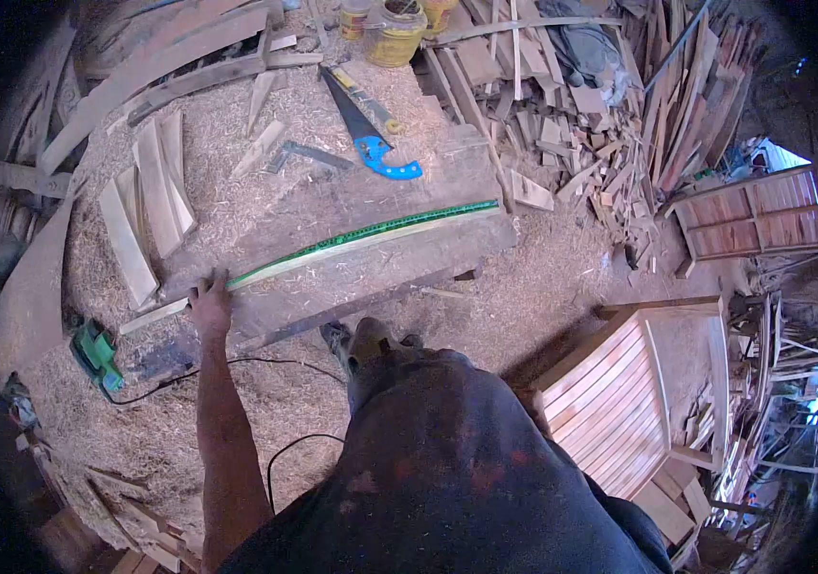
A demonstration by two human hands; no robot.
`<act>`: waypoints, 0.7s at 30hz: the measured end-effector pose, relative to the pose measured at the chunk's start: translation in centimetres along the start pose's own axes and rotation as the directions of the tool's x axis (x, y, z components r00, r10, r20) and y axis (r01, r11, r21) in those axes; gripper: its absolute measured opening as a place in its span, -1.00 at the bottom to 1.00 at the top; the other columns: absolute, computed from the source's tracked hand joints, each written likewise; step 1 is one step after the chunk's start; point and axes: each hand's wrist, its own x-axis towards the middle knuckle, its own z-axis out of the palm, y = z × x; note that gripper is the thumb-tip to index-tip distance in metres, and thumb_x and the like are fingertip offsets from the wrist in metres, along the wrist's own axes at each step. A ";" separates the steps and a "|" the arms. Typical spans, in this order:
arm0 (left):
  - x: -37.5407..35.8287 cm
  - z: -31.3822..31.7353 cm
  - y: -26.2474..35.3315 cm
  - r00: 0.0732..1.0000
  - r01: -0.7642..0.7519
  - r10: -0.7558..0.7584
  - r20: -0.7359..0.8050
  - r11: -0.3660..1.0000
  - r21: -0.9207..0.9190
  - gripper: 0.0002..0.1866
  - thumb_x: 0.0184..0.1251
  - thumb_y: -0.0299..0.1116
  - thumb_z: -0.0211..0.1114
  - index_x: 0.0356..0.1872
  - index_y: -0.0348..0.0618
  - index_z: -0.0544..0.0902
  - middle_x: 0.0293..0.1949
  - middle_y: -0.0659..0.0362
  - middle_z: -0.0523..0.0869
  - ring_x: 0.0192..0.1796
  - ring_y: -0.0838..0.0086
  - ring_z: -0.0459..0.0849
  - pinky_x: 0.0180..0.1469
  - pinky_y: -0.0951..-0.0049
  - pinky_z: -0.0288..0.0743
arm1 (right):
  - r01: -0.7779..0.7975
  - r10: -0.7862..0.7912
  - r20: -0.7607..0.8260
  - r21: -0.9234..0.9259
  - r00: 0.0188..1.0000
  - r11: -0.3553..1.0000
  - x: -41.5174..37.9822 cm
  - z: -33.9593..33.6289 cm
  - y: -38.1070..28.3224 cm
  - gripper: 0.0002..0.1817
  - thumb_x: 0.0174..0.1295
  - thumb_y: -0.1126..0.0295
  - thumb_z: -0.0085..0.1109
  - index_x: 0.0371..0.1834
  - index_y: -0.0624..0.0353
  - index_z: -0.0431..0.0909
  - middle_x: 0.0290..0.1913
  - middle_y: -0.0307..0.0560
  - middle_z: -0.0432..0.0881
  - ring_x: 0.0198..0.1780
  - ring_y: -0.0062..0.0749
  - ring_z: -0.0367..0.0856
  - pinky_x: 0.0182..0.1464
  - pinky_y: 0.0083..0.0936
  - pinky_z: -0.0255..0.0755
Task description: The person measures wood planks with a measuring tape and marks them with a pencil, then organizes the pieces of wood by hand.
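My left hand [210,304] is closed over a long, thin wooden strip [155,316] on the workbench, its fingers at the near end of a green tape measure [371,230]. The tape has black markings and stretches along the strip toward the bench's right end. Exactly how the fingers grip the tape's end is hard to make out. My right hand is out of sight. Beyond the tape lie a handsaw with a blue handle [388,161], a metal square [309,153] and a yellow tool [366,100].
A green power tool [96,354] with a black cord sits at the bench's left. Curved wooden pieces [160,182] lie behind my hand. Scrap wood [572,143] is heaped at the back right. A slatted wooden panel [605,392] stands at the right. Yellow buckets [395,43] stand at the back.
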 end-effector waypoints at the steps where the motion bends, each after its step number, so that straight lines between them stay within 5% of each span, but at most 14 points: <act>1: 0.1 0.3 -0.3 1.000 -0.008 0.008 -0.005 1.000 -0.003 -0.42 0.45 -0.14 0.38 0.48 0.60 0.59 0.39 0.09 0.57 0.44 -0.07 0.49 0.35 -0.46 0.43 | 0.208 -0.195 0.119 -0.107 0.974 0.972 0.5 0.2 3.4 -0.53 0.39 -0.10 0.27 -0.08 0.08 0.85 -0.25 0.22 0.82 -0.15 0.03 0.87 -0.20 0.01 0.63; 7: -0.5 -2.2 1.3 0.998 0.042 -0.041 0.055 0.999 -0.019 -0.41 0.44 -0.16 0.39 0.48 0.58 0.60 0.39 0.07 0.57 0.44 -0.10 0.47 0.33 -0.45 0.46 | -0.112 0.111 0.011 0.059 0.994 0.992 -1.4 0.1 -1.9 -0.57 0.33 -0.05 0.35 -0.05 0.08 0.86 -0.27 0.21 0.84 -0.21 0.02 0.87 -0.15 -0.03 0.64; 11: -0.4 -0.8 0.4 1.000 0.022 -0.022 0.005 0.999 -0.038 -0.40 0.43 -0.16 0.39 0.48 0.61 0.60 0.37 0.07 0.57 0.44 -0.12 0.47 0.32 -0.47 0.46 | -0.043 0.048 -0.012 0.287 0.999 0.957 -1.5 0.1 -6.8 -0.62 0.39 0.06 0.34 -0.08 0.16 0.87 -0.20 0.09 0.89 -0.26 -0.15 0.84 -0.17 -0.14 0.63; 13: 0.1 -0.4 0.1 1.000 0.002 -0.003 -0.030 0.999 -0.039 -0.41 0.43 -0.16 0.40 0.48 0.61 0.60 0.37 0.08 0.57 0.43 -0.11 0.47 0.33 -0.47 0.45 | 0.036 -0.051 0.047 0.271 0.998 0.962 -0.1 0.4 -6.7 -0.65 0.42 0.13 0.32 -0.10 0.22 0.86 -0.18 0.01 0.90 -0.25 -0.26 0.81 -0.16 -0.20 0.63; 16: -0.6 -2.1 1.4 1.000 0.028 -0.028 0.008 1.000 0.001 -0.41 0.41 -0.17 0.41 0.46 0.59 0.61 0.38 0.08 0.57 0.43 -0.10 0.47 0.34 -0.47 0.44 | -0.236 0.167 0.186 0.458 0.968 0.857 1.1 3.7 -4.2 -0.71 0.46 0.23 0.29 -0.17 0.24 0.85 -0.23 -0.15 0.87 -0.21 -0.39 0.76 -0.15 -0.28 0.61; 19: -0.8 -3.2 1.8 0.998 0.048 -0.049 0.037 0.999 0.010 -0.42 0.42 -0.13 0.40 0.45 0.59 0.62 0.36 0.08 0.59 0.43 -0.08 0.48 0.33 -0.47 0.44 | -0.305 0.171 0.287 0.532 0.942 0.790 0.5 3.2 -4.4 -0.72 0.46 0.25 0.31 -0.23 0.26 0.82 -0.28 -0.16 0.84 -0.19 -0.46 0.73 -0.13 -0.33 0.60; 20: -0.4 -1.4 0.7 1.000 -0.002 0.002 -0.022 1.000 0.000 -0.42 0.41 -0.10 0.39 0.46 0.58 0.61 0.34 0.08 0.61 0.42 -0.07 0.48 0.31 -0.49 0.44 | -0.029 -0.022 0.122 0.405 0.992 0.914 0.6 4.4 -3.4 -0.73 0.45 0.27 0.31 -0.25 0.27 0.81 -0.30 -0.17 0.83 -0.23 -0.46 0.71 -0.17 -0.32 0.58; 21: -0.6 -1.6 0.4 1.000 0.010 -0.010 -0.011 1.000 0.008 -0.42 0.42 -0.09 0.38 0.46 0.59 0.61 0.34 0.09 0.60 0.42 -0.08 0.48 0.31 -0.50 0.44 | -0.077 0.021 0.151 0.369 0.988 0.926 0.3 4.1 -4.1 -0.74 0.45 0.28 0.31 -0.23 0.28 0.81 -0.29 -0.16 0.83 -0.23 -0.46 0.71 -0.17 -0.31 0.57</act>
